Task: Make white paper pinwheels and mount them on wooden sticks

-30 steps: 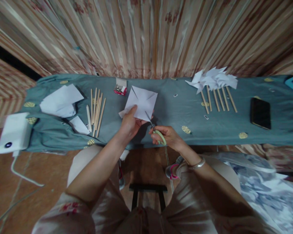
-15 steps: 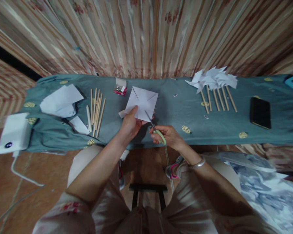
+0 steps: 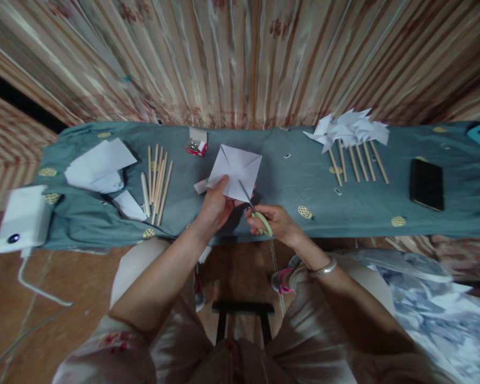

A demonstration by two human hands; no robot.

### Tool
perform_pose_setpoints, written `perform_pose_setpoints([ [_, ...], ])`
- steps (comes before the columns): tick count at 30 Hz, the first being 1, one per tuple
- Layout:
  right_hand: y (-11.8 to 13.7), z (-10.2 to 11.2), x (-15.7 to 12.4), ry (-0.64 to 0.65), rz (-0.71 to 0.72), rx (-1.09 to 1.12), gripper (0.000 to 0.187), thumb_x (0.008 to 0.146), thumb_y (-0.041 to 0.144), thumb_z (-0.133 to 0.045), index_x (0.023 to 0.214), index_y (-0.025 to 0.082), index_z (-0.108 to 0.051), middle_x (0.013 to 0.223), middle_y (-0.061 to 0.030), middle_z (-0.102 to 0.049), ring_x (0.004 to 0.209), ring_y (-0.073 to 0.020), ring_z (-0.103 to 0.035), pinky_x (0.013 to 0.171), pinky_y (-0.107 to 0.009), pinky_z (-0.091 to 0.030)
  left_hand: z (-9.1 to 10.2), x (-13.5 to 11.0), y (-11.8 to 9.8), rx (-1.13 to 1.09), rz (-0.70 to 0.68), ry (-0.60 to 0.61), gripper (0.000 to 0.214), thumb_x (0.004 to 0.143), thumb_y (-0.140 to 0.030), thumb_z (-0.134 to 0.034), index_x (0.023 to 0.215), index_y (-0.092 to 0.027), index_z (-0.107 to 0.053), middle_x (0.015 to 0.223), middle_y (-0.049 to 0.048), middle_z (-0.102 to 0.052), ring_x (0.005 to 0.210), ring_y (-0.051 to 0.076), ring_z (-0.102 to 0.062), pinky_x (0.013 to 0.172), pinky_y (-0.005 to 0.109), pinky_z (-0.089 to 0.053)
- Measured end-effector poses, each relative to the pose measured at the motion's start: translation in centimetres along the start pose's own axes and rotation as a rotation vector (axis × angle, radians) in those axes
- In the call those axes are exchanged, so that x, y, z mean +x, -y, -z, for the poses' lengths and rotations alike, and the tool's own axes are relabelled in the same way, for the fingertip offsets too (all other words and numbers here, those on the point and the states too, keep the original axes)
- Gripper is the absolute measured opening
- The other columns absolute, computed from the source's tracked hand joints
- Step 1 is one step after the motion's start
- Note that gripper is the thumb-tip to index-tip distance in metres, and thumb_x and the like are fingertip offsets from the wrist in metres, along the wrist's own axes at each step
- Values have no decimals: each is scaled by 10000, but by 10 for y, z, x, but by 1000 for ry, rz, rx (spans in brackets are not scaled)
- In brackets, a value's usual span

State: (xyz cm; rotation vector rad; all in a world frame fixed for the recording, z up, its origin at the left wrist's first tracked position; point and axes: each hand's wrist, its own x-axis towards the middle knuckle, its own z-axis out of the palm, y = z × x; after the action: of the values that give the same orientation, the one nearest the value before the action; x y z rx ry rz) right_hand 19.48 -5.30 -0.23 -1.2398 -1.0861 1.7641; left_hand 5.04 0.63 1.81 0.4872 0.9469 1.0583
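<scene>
A square white sheet of paper [image 3: 240, 166] is pinched in my left hand [image 3: 217, 205], thumb on top and fingers underneath. Slits run inward from its upper corners. My right hand [image 3: 276, 221] grips green-handled scissors [image 3: 263, 224], whose blades lie at the paper's lower right corner, pointing toward its middle. A small paper scrap [image 3: 200, 186] lies just left of the sheet. Behind it stands an opened little red box [image 3: 197, 147] of metal pins or tacks. Wooden sticks [image 3: 160, 184] lie in a group left of my left hand.
White paper sheets [image 3: 98, 165] are stacked at the left, near a white device [image 3: 23, 218] with a cable. Paper pinwheels on sticks [image 3: 352, 130] lie to the right, beside a black phone [image 3: 426, 184]. A plastic bag of white paper pieces [image 3: 436, 314] sits at lower right.
My left hand and the paper have shifted slightly to the right and toward me, with the scissor blades still at the corner. The small scrap now shows apart from the sheet.
</scene>
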Motion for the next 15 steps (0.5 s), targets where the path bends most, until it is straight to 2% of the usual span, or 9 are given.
perform_pose_setpoints([
  [4, 0, 0, 1, -19, -1, 11, 433, 532, 487, -876, 742, 177, -657, 524, 66, -596, 485, -61, -537, 498, -191, -431, 0, 1, 0, -6, -6, 4, 236, 973, -206, -408, 1083, -116, -596, 895, 102, -750, 910, 241, -739, 875, 419, -598],
  [10, -1, 0, 1, -32, -7, 8, 435, 527, 493, -877, 739, 181, -659, 520, 68, -595, 471, -59, -529, 483, -190, -431, 3, 3, 2, 12, -19, 19, 230, 980, -220, -409, 1074, -131, -599, 906, 82, -754, 894, 221, -741, 852, 381, -602],
  [15, -2, 1, 1, -32, 15, -19, 434, 557, 513, -860, 754, 179, -666, 521, 54, -607, 467, -65, -529, 477, -197, -426, 5, 2, 5, 26, 5, 28, 242, 971, -252, -437, 1072, -115, -609, 914, 116, -757, 918, 237, -740, 833, 358, -603],
])
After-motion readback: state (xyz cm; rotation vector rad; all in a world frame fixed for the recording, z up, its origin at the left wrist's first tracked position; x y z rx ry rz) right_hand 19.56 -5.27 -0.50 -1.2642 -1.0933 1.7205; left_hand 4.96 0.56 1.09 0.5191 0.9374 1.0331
